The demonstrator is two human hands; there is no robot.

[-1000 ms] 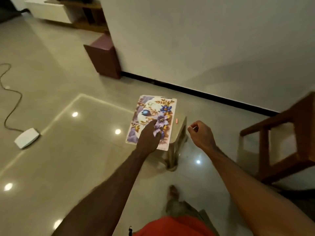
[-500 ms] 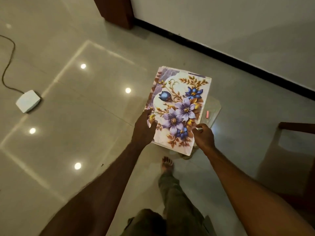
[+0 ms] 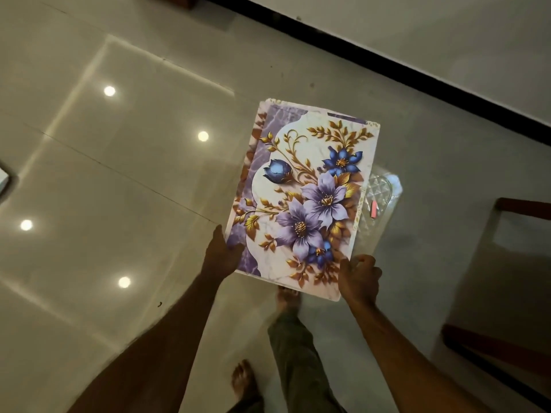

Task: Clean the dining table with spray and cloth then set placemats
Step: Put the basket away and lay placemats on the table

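Head view: your left hand (image 3: 222, 257) and right hand (image 3: 359, 278) each pinch a near corner of the placemats (image 3: 304, 198), which hide most of the clear stool (image 3: 380, 198) beneath; how many mats are stacked is unclear.

To your left the tiled floor (image 3: 119, 180) lies open, so a hand passes freely there. Ahead, the placemats (image 3: 304, 198) cover most of the clear plastic stool (image 3: 381, 192) (only its right edge shows). To your right a wooden chair (image 3: 512, 293) stands near, and the wall (image 3: 447, 40) closes off the far side.
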